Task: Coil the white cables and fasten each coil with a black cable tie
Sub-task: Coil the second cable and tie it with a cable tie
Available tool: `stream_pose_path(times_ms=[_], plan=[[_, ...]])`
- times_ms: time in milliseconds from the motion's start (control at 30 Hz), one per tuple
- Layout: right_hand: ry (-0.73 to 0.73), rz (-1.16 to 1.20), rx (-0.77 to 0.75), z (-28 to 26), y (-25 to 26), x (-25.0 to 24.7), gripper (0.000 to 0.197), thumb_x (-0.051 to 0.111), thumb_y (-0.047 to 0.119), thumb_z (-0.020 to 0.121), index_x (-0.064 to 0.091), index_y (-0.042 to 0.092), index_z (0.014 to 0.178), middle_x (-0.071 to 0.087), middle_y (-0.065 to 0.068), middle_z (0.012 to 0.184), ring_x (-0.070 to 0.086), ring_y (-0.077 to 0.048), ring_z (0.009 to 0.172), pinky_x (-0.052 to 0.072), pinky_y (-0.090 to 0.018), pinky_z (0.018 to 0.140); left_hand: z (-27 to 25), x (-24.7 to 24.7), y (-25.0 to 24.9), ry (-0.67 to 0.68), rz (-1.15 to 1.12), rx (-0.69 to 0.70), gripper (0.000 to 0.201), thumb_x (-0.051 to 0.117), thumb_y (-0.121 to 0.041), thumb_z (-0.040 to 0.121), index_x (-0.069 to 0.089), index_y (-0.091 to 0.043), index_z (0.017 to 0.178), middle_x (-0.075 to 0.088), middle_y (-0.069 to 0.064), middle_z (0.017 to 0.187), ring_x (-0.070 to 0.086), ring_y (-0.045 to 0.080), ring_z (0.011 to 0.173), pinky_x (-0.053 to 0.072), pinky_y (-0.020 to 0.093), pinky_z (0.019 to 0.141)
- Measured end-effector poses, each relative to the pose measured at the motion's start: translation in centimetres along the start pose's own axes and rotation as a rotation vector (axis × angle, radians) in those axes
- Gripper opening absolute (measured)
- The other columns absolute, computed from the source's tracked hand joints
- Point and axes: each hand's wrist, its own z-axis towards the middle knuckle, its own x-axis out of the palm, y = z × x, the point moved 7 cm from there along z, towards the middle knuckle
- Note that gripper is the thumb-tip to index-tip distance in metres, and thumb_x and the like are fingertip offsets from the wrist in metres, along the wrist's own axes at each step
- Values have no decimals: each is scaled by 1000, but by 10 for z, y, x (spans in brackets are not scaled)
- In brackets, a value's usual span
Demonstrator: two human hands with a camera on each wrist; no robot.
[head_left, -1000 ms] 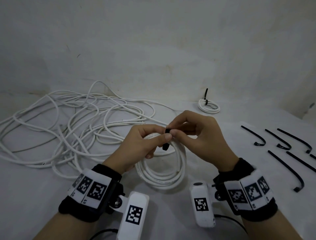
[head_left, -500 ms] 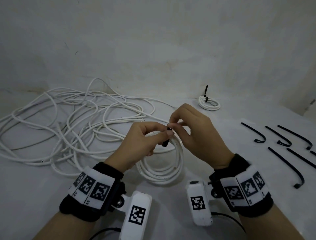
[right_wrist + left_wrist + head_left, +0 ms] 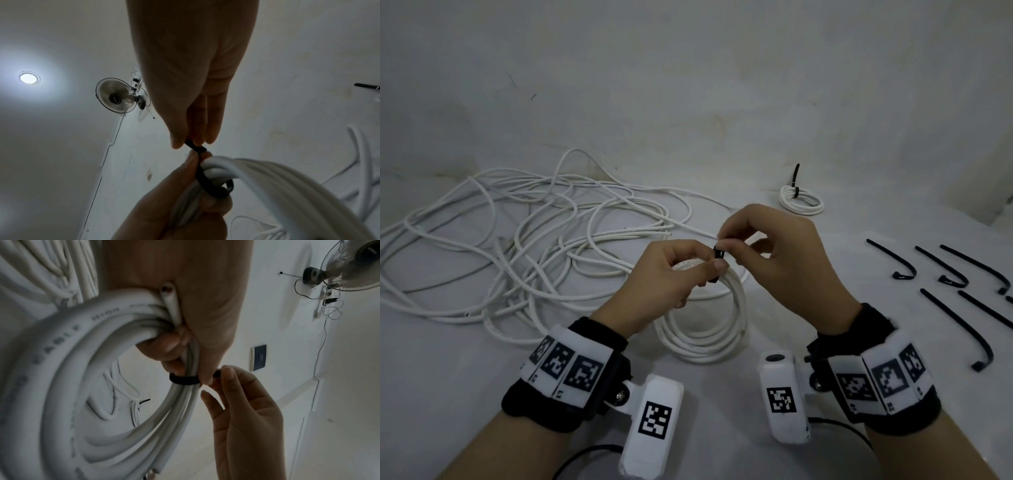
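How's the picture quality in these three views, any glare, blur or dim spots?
Head view: dim, even light, sharp, wide-angle bending at the edges. Left wrist view: the coiled white cable near the lens is blurred, its print barely legible. Right wrist view: the round ceiling lamp flares with a halo, leaving the hands dark and soft.

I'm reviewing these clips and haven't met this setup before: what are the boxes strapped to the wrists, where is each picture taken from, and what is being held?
No robot here: a person works bare-handed. The white boxes on the wrists are cameras; a third sits on the head. The head view looks down at a white surface. The left hand grips a coil of white cable. The right hand pinches a black cable tie looped round that coil, which the wrist views show close up. Loose white cables lie on the left, spare ties on the right, and one tied coil farther back.
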Motion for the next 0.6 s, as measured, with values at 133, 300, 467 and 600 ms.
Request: stream_pose_path(times_ms=[133, 300, 467, 600], plan=[[-53, 12, 13, -1, -4, -6, 3, 68, 6, 82, 67, 6, 79, 64, 7, 71, 62, -6, 69, 52, -20, 60, 1, 5, -3, 11, 31, 6, 15, 65, -17, 86, 64, -21, 72, 59, -8, 56, 40, 5, 38, 32, 18, 39], [-79, 57, 34, -2, -2, -9, 4, 69, 10, 82, 68, 8, 78, 67, 8, 72, 64, -9, 69, 54, -24, 62, -1, 5, -3, 37, -11, -44, 31, 65, -19, 86, 38, -20, 103, 58, -3, 54, 34, 10, 40, 29, 20, 40], [-138, 81, 99, -2, -4, -6, 7, 69, 7, 82, 66, 8, 76, 66, 13, 71, 63, -7, 64, 52, -26, 60, -3, 8, -7, 122, -5, -19, 12, 58, -15, 91, 48, -17, 97, 54, -7, 51, 26, 9, 38, 25, 17, 39], [-250, 41, 143, 1, -6, -19, 12, 70, 8, 82, 63, 14, 75, 62, 17, 69, 62, -7, 62, 52, -29, 59, -4, 11, -2, 178, -53, -79, 14, 58, -15, 91, 45, -19, 87, 45, -6, 51, 20, 9, 40, 21, 17, 38]])
